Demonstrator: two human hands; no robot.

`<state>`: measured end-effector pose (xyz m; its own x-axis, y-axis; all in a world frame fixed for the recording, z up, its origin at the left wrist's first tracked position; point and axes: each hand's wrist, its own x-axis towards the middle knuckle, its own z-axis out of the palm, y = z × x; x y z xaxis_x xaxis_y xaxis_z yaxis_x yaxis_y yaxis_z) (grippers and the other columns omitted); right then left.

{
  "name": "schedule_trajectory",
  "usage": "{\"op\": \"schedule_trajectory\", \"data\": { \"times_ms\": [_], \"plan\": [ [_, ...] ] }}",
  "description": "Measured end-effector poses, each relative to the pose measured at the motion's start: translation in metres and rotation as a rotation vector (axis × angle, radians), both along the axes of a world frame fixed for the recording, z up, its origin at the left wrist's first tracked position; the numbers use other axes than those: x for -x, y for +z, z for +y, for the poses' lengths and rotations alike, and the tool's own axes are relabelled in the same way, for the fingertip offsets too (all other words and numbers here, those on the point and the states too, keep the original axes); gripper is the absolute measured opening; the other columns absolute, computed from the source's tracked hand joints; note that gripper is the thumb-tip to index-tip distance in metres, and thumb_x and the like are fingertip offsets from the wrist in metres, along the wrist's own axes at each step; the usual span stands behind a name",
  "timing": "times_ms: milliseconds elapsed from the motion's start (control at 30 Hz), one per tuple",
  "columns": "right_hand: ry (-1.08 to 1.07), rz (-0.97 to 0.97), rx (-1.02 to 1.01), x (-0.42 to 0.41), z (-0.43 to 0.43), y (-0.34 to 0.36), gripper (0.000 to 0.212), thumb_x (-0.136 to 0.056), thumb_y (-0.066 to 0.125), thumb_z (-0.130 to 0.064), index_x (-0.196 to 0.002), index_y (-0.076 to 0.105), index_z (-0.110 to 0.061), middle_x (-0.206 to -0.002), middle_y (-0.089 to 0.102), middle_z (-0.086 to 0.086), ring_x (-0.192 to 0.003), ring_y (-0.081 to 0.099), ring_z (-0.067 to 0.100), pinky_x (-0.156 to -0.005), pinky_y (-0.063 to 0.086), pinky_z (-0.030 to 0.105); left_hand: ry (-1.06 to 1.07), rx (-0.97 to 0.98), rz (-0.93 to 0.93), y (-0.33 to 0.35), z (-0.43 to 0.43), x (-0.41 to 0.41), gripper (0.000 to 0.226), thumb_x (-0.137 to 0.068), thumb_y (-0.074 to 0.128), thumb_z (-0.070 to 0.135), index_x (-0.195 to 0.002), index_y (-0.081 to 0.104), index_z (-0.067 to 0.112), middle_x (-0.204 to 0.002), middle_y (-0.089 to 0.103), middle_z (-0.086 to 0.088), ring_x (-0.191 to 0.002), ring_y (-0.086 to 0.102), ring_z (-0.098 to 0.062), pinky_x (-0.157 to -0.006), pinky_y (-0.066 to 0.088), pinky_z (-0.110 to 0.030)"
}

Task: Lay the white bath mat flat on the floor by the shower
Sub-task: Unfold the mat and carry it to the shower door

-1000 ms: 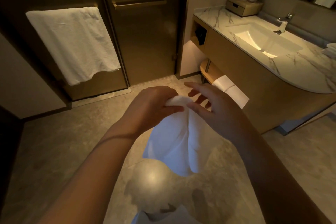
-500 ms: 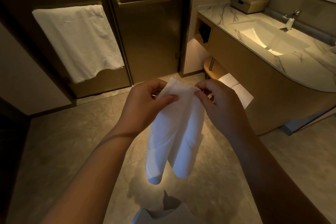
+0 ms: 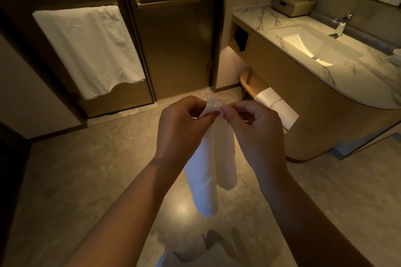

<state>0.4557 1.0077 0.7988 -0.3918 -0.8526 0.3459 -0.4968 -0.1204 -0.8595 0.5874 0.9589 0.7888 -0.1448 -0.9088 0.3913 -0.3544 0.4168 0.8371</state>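
The white bath mat (image 3: 208, 171) hangs folded in the air in front of me, its lower end well above the stone floor (image 3: 91, 180). My left hand (image 3: 180, 128) pinches its top corner between thumb and fingers. My right hand (image 3: 253, 130) pinches the same top edge right beside it, thumbs almost touching. The glass shower door (image 3: 173, 45) stands shut straight ahead, beyond the hands.
A white towel (image 3: 91, 50) hangs on the left glass panel. To the right runs a marble vanity (image 3: 338, 78) with a lit sink (image 3: 312, 47) and tap; folded white towels (image 3: 275, 106) lie on its low shelf. A small box (image 3: 290, 6) sits on the counter's far corner.
Both hands have drawn together at the mat's top corner. The mat has dropped open from a bunched wad and now hangs longer.
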Motion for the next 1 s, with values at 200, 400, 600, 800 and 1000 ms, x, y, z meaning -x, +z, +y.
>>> {"op": "schedule_trajectory", "data": {
  "times_ms": [200, 400, 600, 800, 1000],
  "plan": [
    [0.033, -0.064, -0.021, 0.000, -0.002, 0.003, 0.019, -0.085, 0.062, -0.041, -0.096, 0.069, -0.028, -0.086, 0.067, -0.020, -0.084, 0.061, -0.006, -0.068, 0.046, 0.005, 0.053, 0.063, -0.053, 0.002, 0.006, 0.010, 0.016, -0.081, 0.071, 0.025, -0.093, 0.073, 0.016, -0.080, 0.072, 0.006, -0.072, 0.065, -0.006, -0.066, 0.057, -0.031],
    [0.089, -0.091, -0.056, 0.003, -0.005, 0.000, 0.026, -0.079, 0.067, -0.041, -0.102, 0.069, -0.031, -0.090, 0.067, -0.024, -0.088, 0.061, -0.009, -0.070, 0.045, 0.004, -0.131, -0.045, -0.093, -0.003, 0.012, 0.012, 0.022, -0.087, 0.058, 0.012, -0.102, 0.072, 0.018, -0.090, 0.072, 0.007, -0.083, 0.062, 0.003, -0.072, 0.045, -0.008],
    [0.125, -0.102, -0.046, 0.010, -0.009, -0.003, 0.017, -0.083, 0.067, -0.034, -0.099, 0.070, -0.032, -0.088, 0.068, -0.023, -0.088, 0.062, -0.007, -0.076, 0.046, 0.008, -0.179, -0.120, -0.022, -0.012, 0.014, 0.012, 0.025, -0.091, 0.056, 0.012, -0.111, 0.067, 0.021, -0.101, 0.068, 0.006, -0.092, 0.060, 0.000, -0.081, 0.047, -0.016],
    [0.100, -0.133, 0.025, 0.006, -0.009, -0.010, 0.013, -0.091, 0.055, -0.031, -0.089, 0.063, -0.041, -0.078, 0.066, -0.026, -0.082, 0.062, -0.005, -0.066, 0.045, 0.007, -0.062, -0.108, 0.110, -0.015, 0.019, 0.016, 0.024, -0.081, 0.071, 0.019, -0.105, 0.070, 0.021, -0.090, 0.071, 0.005, -0.084, 0.065, -0.005, -0.077, 0.054, -0.030],
    [0.109, -0.202, -0.013, 0.006, -0.013, -0.016, 0.017, -0.091, 0.056, -0.024, -0.104, 0.066, -0.027, -0.096, 0.069, -0.011, -0.090, 0.064, 0.002, -0.078, 0.055, 0.024, 0.034, -0.147, 0.241, -0.022, 0.018, 0.024, 0.026, -0.078, 0.074, 0.019, -0.103, 0.070, 0.017, -0.088, 0.070, 0.015, -0.083, 0.066, 0.003, -0.075, 0.050, -0.011]
  ]
}}
